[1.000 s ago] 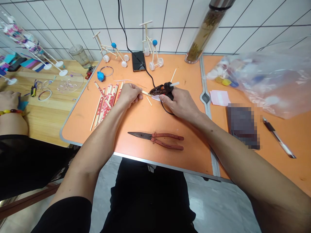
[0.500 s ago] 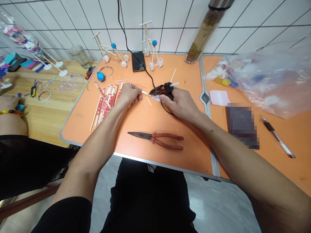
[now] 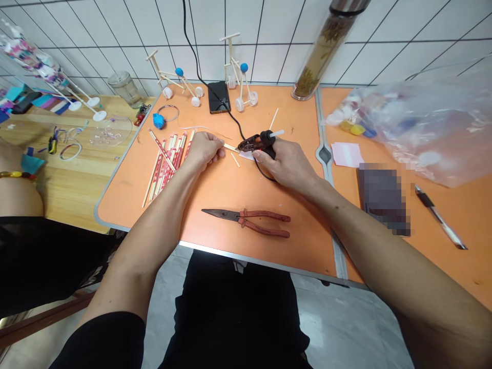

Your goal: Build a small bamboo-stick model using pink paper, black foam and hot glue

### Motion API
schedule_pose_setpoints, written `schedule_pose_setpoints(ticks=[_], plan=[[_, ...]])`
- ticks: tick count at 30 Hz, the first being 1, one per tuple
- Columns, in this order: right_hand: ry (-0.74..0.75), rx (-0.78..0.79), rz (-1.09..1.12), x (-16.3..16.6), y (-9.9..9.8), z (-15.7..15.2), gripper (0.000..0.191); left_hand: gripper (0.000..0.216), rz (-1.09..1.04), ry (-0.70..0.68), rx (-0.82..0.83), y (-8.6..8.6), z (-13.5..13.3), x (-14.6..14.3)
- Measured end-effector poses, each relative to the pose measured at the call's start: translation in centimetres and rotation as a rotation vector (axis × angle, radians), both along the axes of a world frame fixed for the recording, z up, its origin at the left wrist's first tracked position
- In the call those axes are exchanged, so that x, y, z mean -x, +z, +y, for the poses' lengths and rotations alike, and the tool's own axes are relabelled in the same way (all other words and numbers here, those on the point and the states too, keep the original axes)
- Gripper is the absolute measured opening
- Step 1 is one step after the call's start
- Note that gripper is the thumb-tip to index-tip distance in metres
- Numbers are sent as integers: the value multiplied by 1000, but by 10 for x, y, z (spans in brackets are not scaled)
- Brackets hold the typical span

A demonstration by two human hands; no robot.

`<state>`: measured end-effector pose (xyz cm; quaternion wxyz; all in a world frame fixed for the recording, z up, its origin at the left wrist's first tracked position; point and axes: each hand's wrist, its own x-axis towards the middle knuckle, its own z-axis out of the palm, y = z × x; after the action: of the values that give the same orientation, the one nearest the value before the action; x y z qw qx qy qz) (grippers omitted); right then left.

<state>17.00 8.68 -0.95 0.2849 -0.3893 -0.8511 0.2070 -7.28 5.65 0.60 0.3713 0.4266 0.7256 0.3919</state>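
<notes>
Between the fingertips of my left hand [image 3: 207, 150] is a thin wooden stick [image 3: 230, 147], pointing right. My right hand [image 3: 288, 159] is wrapped round a black hot glue gun [image 3: 255, 143], with a pale glue stick [image 3: 277, 134] poking from its back. The gun's nozzle is at the stick's right end; whether they touch I cannot tell. Under the nozzle lies a small pale paper [image 3: 246, 155], and a short stick piece [image 3: 236, 161] rests just in front. Several chopsticks in red-printed wrappers [image 3: 169, 161] lie beside my left wrist. Nearer me are long-nose pliers [image 3: 246, 220] with red handles.
Two stick tricycles [image 3: 180, 84] with blue balls stand at the back by a phone [image 3: 219, 97]. A tall bottle [image 3: 323, 56], plastic bag [image 3: 423, 133], dark blurred object [image 3: 382, 200] and pen [image 3: 440, 218] are on the right. A co-worker's arm [image 3: 19, 189] is at left.
My hands, the stick and the glue gun stay almost in place. At the far left, the co-worker's hand has shifted slightly.
</notes>
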Motion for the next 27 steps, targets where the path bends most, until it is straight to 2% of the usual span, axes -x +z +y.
schedule_pose_setpoints(ticks=[27], plan=[[-15,1,-20,-7,3,-1,33,33,19,1,18,-8,3,6]])
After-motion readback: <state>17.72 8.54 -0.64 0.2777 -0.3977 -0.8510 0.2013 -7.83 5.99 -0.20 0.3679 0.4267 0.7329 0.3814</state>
